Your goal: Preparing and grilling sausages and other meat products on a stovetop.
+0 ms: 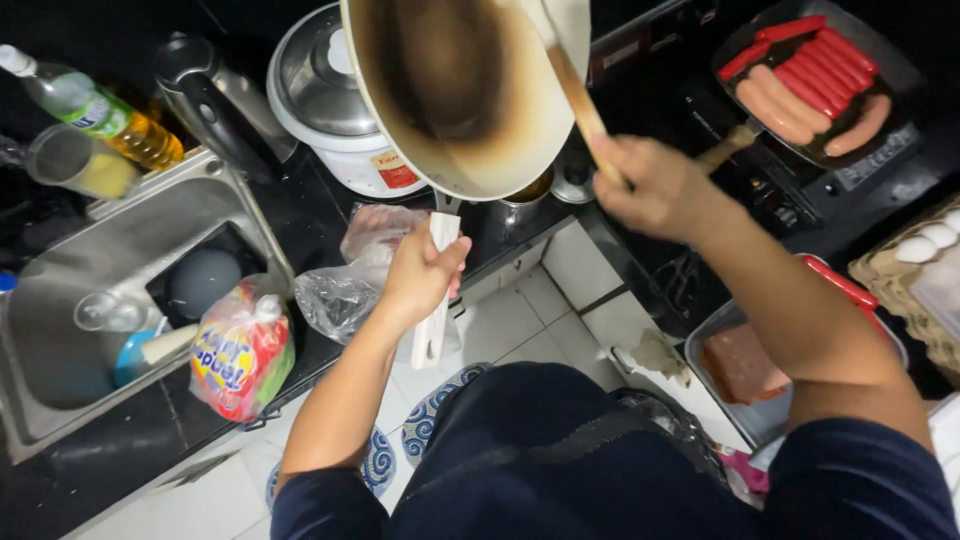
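Observation:
My left hand [420, 275] grips the white handle [436, 300] of a pale pan [470, 90], which is tipped up so its brown, oily inside faces me. My right hand [655, 185] holds the wooden handle of a spatula [578, 95] whose pale blade reaches into the upper rim of the pan. Under the tilted pan's lower edge stands a small metal cup [525, 200] on the black counter.
A white rice cooker [330, 95] and a dark kettle [215, 100] stand behind the pan. A steel sink [110, 290] holds dishes, with a colourful bag [240, 355] at its edge. A black pan of sausages [810, 75] sits far right; an egg tray [915, 265] and a metal tray [745, 365] lie right.

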